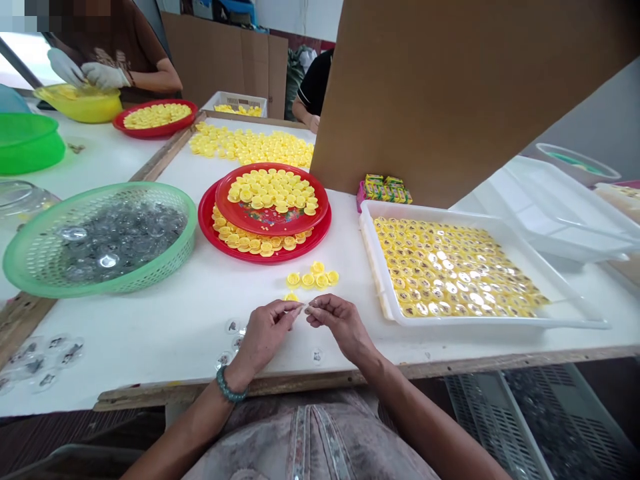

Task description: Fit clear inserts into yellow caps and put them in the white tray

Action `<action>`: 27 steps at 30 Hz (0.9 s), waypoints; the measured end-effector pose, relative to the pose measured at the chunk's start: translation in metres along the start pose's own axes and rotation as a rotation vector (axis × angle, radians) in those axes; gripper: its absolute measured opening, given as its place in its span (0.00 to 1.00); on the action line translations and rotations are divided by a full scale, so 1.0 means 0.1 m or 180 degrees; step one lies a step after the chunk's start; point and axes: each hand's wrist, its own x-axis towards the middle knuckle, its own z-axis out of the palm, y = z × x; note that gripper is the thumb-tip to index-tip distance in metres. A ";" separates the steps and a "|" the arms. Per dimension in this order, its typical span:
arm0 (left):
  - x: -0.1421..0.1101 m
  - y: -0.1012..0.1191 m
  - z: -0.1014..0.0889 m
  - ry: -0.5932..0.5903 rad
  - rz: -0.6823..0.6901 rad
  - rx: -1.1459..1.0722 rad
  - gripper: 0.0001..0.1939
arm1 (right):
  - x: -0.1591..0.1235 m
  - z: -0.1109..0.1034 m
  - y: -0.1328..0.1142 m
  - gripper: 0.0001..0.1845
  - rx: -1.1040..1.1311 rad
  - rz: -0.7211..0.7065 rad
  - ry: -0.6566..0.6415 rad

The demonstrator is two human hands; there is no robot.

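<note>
Over the front of the white table, my left hand (266, 333) and my right hand (344, 325) meet at the fingertips. Both are closed in a pinch around something tiny and pale that I cannot make out. Just beyond the fingers lies a small group of round yellow caps (321, 280); another yellow cap (291, 297) is partly hidden behind my left fingers. Several clear printed discs (232, 326) lie beside my left hand, partly covered by it. A single clear disc (317, 357) rests on the table between my wrists.
Stacked red plates (265, 257) carry yellow caps. At left stands a green basket (20, 270) of clear discs; at right, a white tray (575, 319) of yellow pieces in rows. A cardboard panel (425, 93) rises behind. A co-worker's gloved hands (105, 75) work over a yellow bowl (100, 110).
</note>
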 end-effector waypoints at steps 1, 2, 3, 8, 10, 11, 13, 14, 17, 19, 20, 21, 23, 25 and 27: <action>0.00 0.02 0.02 -0.0101 -0.0018 -0.0193 0.15 | -0.02 0.03 -0.03 0.11 0.0350 0.0057 0.0019; 0.00 0.03 0.04 -0.0169 -0.0028 -0.0350 0.15 | -0.04 0.05 -0.05 0.12 0.0623 0.0073 0.0054; -0.01 0.04 0.06 -0.0194 -0.0040 -0.0466 0.15 | -0.05 0.07 -0.06 0.11 0.0840 0.0078 0.0098; -0.04 0.06 0.11 0.0126 -0.0090 -0.0807 0.14 | -0.04 0.17 -0.02 0.07 0.1528 0.0160 0.0289; -0.04 0.08 0.14 0.0273 -0.0219 -0.0991 0.13 | -0.05 0.21 0.03 0.07 0.1619 0.0177 0.0286; -0.04 0.08 0.14 0.0323 -0.0316 -0.1108 0.13 | -0.06 0.22 0.05 0.08 0.1550 0.0178 0.0263; -0.04 0.08 0.13 0.0327 -0.0502 -0.1350 0.12 | -0.10 0.20 0.08 0.08 0.1063 0.0097 0.0238; -0.04 0.07 0.11 0.0259 -0.0573 -0.1438 0.12 | -0.12 0.18 0.08 0.08 0.0630 -0.0043 0.0238; -0.05 0.02 0.03 -0.0265 -0.0738 -0.1367 0.11 | -0.20 0.07 0.06 0.17 -0.1057 -0.0846 0.0032; -0.03 -0.02 -0.02 -0.0644 -0.0791 -0.1167 0.09 | -0.23 0.02 0.02 0.20 -0.2005 -0.1378 -0.0365; -0.01 -0.04 -0.04 -0.0772 -0.0793 -0.1066 0.07 | -0.23 0.02 0.01 0.18 -0.2336 -0.1541 -0.0559; 0.01 -0.06 -0.05 -0.0849 -0.0777 -0.0969 0.05 | -0.23 0.02 -0.01 0.17 -0.2579 -0.1639 -0.0695; 0.04 -0.06 -0.07 -0.0930 -0.0717 -0.0712 0.05 | -0.23 0.05 -0.02 0.15 -0.2876 -0.1711 -0.0788; 0.05 -0.04 -0.09 -0.0927 -0.0566 -0.0254 0.07 | -0.24 0.05 0.01 0.14 -0.2984 -0.1753 -0.0706; 0.09 -0.02 -0.11 -0.0749 -0.0131 0.0455 0.09 | -0.21 0.00 0.10 0.14 -0.3005 -0.1851 -0.0405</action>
